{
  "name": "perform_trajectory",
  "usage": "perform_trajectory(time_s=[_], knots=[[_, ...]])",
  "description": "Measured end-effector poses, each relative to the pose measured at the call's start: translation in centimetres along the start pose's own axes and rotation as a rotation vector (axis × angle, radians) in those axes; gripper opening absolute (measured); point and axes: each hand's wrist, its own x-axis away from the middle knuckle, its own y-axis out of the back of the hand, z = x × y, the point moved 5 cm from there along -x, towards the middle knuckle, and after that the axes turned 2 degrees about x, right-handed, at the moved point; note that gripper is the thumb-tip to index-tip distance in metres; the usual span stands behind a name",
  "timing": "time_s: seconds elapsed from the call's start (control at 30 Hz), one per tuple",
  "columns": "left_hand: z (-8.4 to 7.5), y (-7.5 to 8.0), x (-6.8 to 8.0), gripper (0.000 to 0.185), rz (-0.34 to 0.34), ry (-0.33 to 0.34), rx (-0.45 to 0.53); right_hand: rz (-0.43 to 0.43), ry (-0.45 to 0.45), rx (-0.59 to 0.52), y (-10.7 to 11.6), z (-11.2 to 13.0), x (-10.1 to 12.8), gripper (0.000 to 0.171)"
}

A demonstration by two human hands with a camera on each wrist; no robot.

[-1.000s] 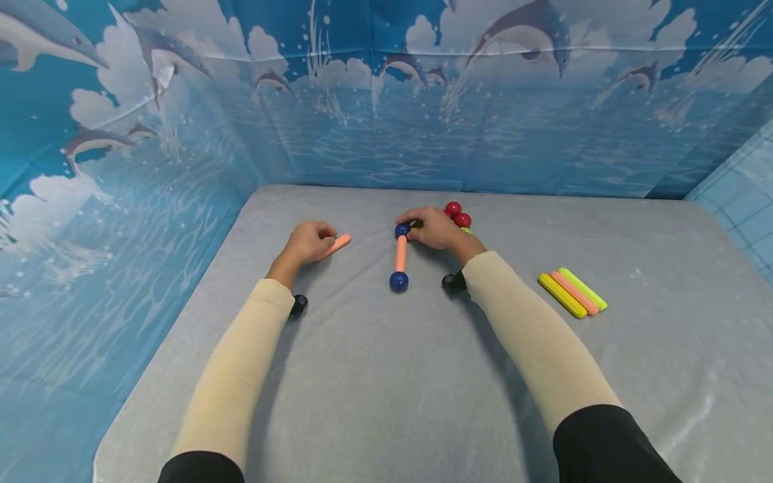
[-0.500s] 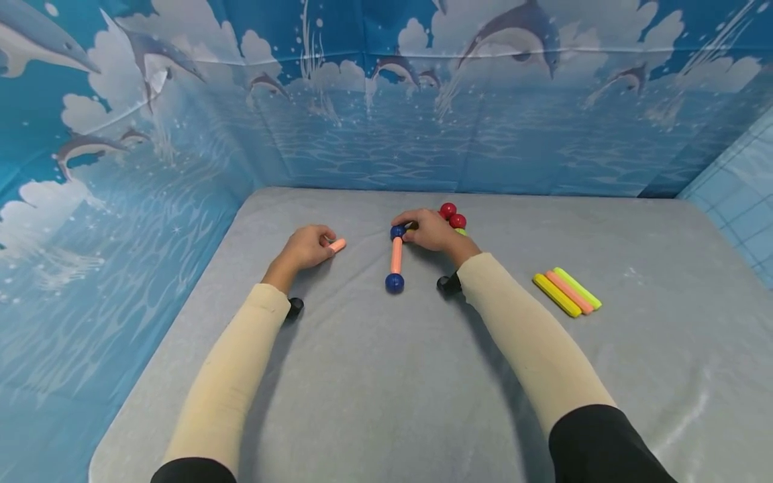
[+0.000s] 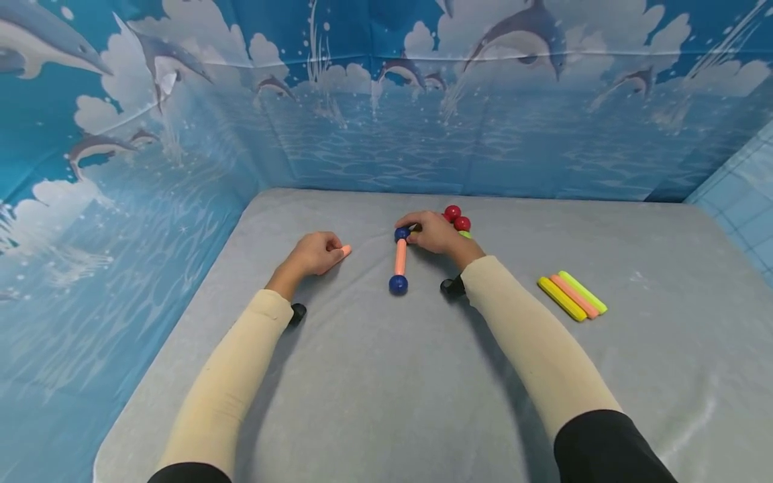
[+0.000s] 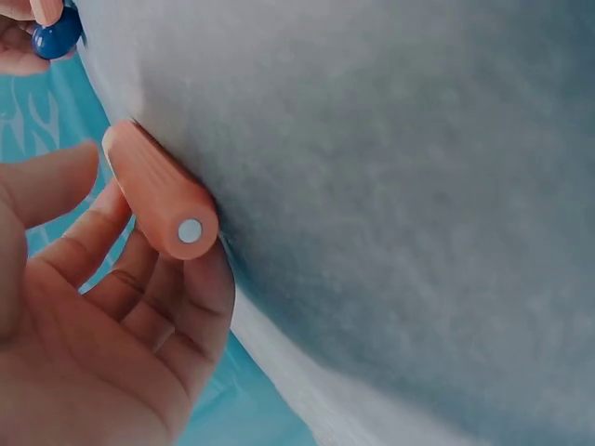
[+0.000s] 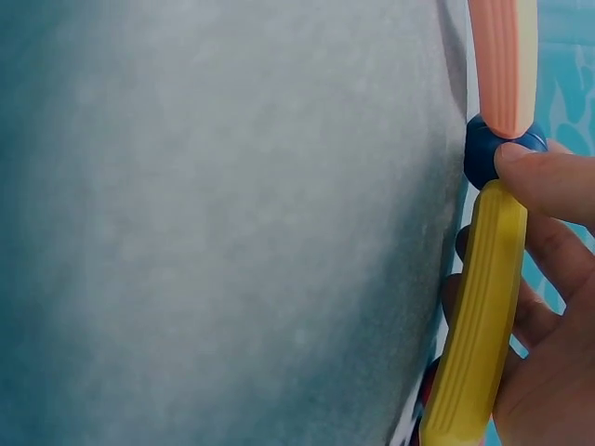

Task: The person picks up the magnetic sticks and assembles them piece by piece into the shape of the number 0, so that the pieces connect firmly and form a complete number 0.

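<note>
My left hand has its fingers curled behind a short orange magnetic rod, low at the table surface. The thumb stands a little off the rod in the left wrist view, and a round metal tip shows at the rod's end. My right hand pinches a blue ball, thumb on its side. A second orange rod joins that ball to a nearer blue ball. In the right wrist view a yellow rod runs from the pinched ball under the palm.
Several red balls and part of a green rod show behind my right hand. On the right, yellow, orange and green rods lie side by side on the grey tabletop. A dolphin-print curtain stands behind.
My left fingers have shifted along the orange rod, so less of it sticks out past them in the head view. My right hand stays at the blue ball.
</note>
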Motion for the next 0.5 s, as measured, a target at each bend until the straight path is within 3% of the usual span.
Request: perform_trajectory(time_s=[0.23,0.5], knots=[[-0.1,0.0,0.3,0.029,-0.001,0.033,0.000,-0.001,-0.002,-0.013,-0.1,0.4,0.0,0.039],[-1.3,-0.8,1.2,0.034,0.067,-0.008,-0.039,0.004,-0.014,-0.013,0.0,-0.3,0.0,0.038]])
